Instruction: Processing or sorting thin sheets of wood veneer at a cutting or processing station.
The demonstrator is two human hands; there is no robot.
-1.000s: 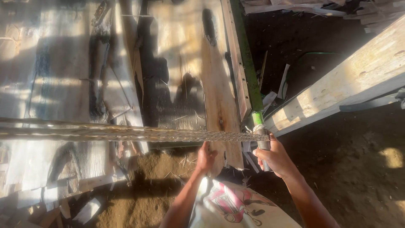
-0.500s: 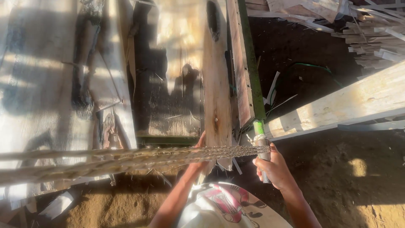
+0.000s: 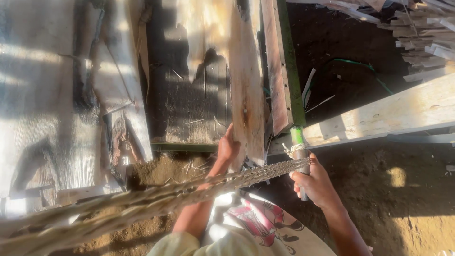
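The left hand grips the near end of a wooden plank stretching away from it. The right hand, beside it, closes around a green-tipped stick tied with twisted rope.

The plank at the left hand is pale tan, streaked reddish brown, beside a board with a green-painted edge. The stick in the right hand is bright green at the top (grey lower down, perhaps bare metal), and the twisted rope tied to it is straw-coloured. The shirt looks whitish with a red and black print, above brown sandy ground.
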